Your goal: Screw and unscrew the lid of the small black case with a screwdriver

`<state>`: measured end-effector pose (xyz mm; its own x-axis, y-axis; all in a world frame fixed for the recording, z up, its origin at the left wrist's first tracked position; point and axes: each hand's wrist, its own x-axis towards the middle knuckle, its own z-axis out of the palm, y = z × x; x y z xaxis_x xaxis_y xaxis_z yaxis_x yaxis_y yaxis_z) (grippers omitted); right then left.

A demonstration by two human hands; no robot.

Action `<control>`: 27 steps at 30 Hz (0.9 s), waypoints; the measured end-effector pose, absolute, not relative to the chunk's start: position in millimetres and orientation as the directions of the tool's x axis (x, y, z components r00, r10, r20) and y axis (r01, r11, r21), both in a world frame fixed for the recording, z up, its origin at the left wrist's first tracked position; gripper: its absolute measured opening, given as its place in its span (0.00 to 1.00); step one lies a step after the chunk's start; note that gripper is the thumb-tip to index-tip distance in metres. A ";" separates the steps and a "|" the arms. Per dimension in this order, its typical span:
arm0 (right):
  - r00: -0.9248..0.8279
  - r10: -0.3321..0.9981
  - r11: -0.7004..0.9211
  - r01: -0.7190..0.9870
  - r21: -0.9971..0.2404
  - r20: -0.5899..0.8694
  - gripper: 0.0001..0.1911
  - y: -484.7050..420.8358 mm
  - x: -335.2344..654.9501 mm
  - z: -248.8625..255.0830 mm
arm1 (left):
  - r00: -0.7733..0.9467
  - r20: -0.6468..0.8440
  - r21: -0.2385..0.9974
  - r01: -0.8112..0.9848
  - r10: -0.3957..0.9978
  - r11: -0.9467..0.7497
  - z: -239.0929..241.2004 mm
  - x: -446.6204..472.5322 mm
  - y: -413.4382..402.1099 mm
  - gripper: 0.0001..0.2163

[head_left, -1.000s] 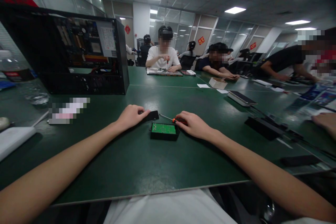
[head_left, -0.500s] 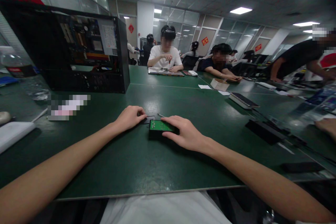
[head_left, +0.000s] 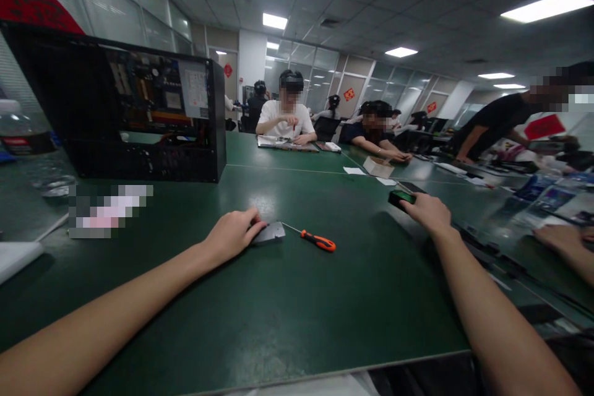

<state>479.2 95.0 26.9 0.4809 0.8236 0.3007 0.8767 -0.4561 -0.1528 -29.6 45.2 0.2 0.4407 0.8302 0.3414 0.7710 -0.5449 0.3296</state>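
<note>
My left hand [head_left: 235, 232] is closed at the fingertips on a thin grey plate [head_left: 271, 232], low over the green tabletop. Just right of that plate lies a screwdriver [head_left: 318, 241] with an orange and black handle, its thin shaft pointing at the plate. My right hand [head_left: 429, 210] reaches out to the right, its fingers wrapped round a black box with a green circuit board [head_left: 401, 198] in its top. The hand hides the near end of the box.
A black computer case [head_left: 216, 117] with an open side stands at the left. Beyond my right hand are a small open box [head_left: 378, 167], papers [head_left: 354, 171] and black cables [head_left: 492, 247]. Another person's hand [head_left: 557, 238] rests at the right. People sit across the table.
My right hand has carried the circuit-board box far to the right, uncovering the screwdriver. My left hand stays near its place, with the grey plate now showing more. The view has shifted slightly.
</note>
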 end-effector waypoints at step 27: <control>-0.646 0.759 0.132 0.264 -0.955 -0.074 0.30 8.2 247.3 21.4 | 0.549 0.485 0.573 0.388 0.681 -0.722 6.5 4.4 2.8 0.07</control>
